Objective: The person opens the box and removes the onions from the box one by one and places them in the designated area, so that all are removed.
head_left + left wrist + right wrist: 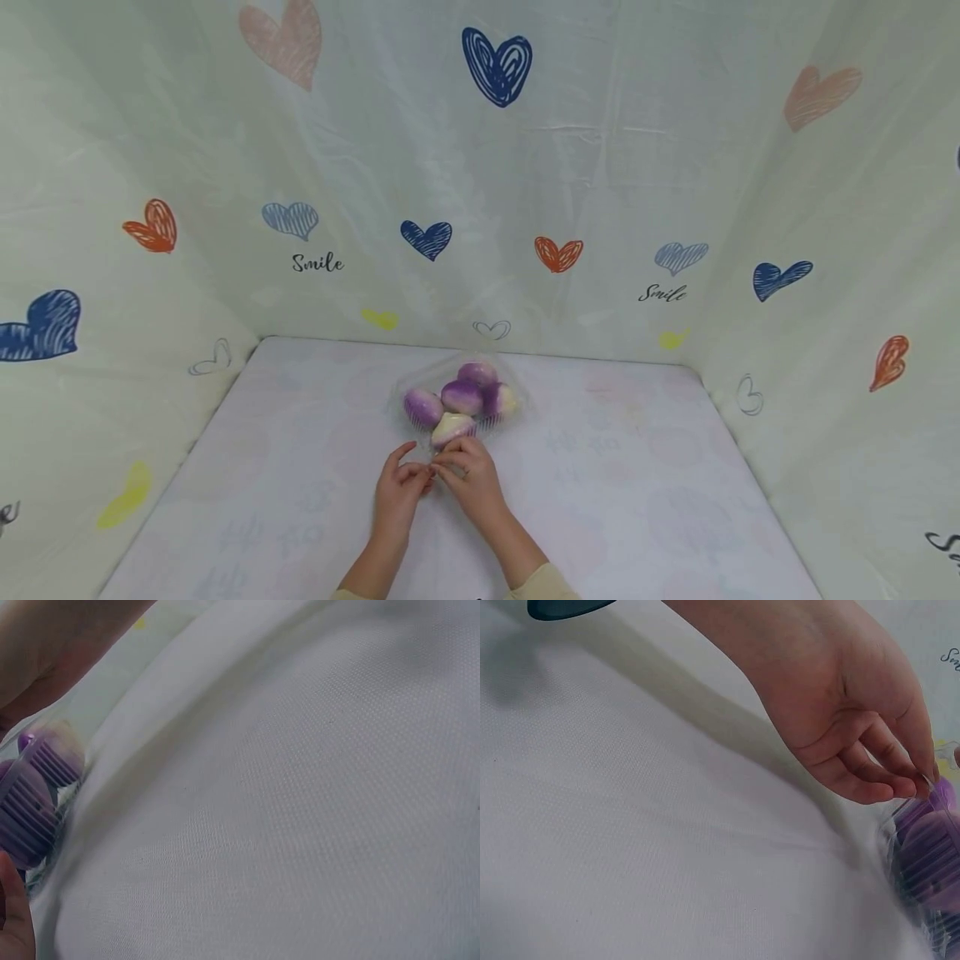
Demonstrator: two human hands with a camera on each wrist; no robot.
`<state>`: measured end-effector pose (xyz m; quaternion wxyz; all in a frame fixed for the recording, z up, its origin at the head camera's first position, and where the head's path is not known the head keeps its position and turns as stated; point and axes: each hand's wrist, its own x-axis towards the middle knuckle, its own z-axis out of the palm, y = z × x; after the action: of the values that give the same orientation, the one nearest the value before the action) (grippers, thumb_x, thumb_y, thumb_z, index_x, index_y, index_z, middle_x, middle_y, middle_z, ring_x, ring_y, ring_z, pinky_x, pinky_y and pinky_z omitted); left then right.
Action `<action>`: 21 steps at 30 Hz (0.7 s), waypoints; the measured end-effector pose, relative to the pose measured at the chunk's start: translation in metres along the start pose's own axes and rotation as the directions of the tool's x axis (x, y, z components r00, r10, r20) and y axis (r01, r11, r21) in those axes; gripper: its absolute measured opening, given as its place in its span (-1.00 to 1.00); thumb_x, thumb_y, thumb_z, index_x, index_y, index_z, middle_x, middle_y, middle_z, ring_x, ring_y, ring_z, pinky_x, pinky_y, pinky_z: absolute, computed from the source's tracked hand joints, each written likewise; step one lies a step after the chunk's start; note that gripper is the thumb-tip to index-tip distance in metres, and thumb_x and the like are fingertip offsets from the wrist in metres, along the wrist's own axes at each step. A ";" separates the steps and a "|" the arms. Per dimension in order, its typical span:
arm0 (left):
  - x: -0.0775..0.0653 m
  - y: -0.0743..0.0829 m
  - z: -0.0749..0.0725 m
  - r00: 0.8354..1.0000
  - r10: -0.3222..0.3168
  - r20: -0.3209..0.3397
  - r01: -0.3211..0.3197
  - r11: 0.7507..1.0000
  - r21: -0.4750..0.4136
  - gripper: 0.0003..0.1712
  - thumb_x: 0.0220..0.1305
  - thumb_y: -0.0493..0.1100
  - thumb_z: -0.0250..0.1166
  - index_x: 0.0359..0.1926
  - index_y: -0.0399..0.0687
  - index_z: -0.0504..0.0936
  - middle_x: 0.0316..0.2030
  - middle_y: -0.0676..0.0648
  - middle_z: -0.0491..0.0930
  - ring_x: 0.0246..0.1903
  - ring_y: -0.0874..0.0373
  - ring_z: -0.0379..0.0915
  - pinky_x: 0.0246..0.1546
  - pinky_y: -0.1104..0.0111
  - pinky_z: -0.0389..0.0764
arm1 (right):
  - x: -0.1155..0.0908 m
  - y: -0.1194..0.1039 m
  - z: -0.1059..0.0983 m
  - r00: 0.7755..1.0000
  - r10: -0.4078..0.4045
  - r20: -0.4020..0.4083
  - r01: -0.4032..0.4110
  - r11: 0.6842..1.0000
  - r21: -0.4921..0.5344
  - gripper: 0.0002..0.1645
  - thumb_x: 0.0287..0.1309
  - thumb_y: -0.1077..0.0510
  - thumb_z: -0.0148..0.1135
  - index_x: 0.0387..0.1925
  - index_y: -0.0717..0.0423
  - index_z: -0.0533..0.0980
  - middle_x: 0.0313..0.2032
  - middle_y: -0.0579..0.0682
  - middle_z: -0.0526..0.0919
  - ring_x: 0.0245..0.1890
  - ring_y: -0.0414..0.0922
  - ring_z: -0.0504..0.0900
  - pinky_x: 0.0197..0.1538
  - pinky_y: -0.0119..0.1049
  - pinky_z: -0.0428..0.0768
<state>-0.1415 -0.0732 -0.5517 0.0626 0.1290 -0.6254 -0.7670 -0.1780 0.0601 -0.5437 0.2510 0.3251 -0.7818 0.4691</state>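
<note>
Several purple-and-white turnips (462, 397) lie inside a clear plastic box (401, 385) in the head view. Both hands meet at the box's near side. My left hand (397, 493) pinches the thin clear edge between thumb and fingertip. In the right wrist view that left hand (855, 712) shows its remaining fingers curled in. Opposite it, my right hand (476, 485) pinches at the same edge, its fingertips beside the left ones. Ribbed walls of the box (56, 761) appear at the left of the left wrist view, where the right hand's fingertips are out of frame.
A white cloth-covered table (637, 483) spreads around the box. Behind and at the sides hangs a pale curtain (592, 183) printed with hearts. A dark teal piece (566, 607) juts into the right wrist view's top left corner.
</note>
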 end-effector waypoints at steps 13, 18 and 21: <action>0.007 0.007 -0.023 1.000 -0.008 -0.018 0.010 0.995 0.098 -0.38 0.23 -0.46 0.23 0.32 -0.35 0.32 -0.43 -0.04 0.66 -0.48 0.27 0.54 -0.39 0.47 0.59 | -0.005 -0.009 -0.012 0.985 0.151 -0.084 -0.144 0.986 0.085 -0.62 -0.29 0.49 0.54 -0.33 0.16 0.69 -0.32 -0.07 0.65 -0.23 -0.08 0.58 -0.10 -0.33 0.55; 0.010 0.012 -0.033 0.999 -0.020 -0.041 0.024 0.995 0.095 -0.39 0.22 -0.48 0.20 0.32 -0.31 0.36 -0.45 0.01 0.66 -0.47 0.28 0.53 -0.39 0.48 0.58 | -0.003 -0.019 -0.025 0.979 0.155 -0.131 -0.142 0.984 0.104 -0.66 -0.28 0.54 0.50 -0.34 0.29 0.66 -0.35 0.12 0.65 -0.29 0.07 0.58 -0.14 -0.32 0.57; 0.011 0.014 -0.040 0.998 -0.023 -0.053 0.029 0.994 0.104 -0.41 0.22 -0.49 0.19 0.30 -0.31 0.39 -0.44 0.02 0.66 -0.46 0.28 0.54 -0.37 0.48 0.59 | -0.001 -0.029 -0.036 0.973 0.176 -0.146 -0.156 0.978 0.137 -0.68 -0.23 0.56 0.47 -0.33 0.34 0.64 -0.35 0.19 0.64 -0.31 0.11 0.58 -0.18 -0.37 0.57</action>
<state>-0.1421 -0.1165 -0.5471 0.0621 0.1602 -0.6613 -0.7302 -0.1529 0.0828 -0.5120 0.2509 0.2353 -0.7531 0.5608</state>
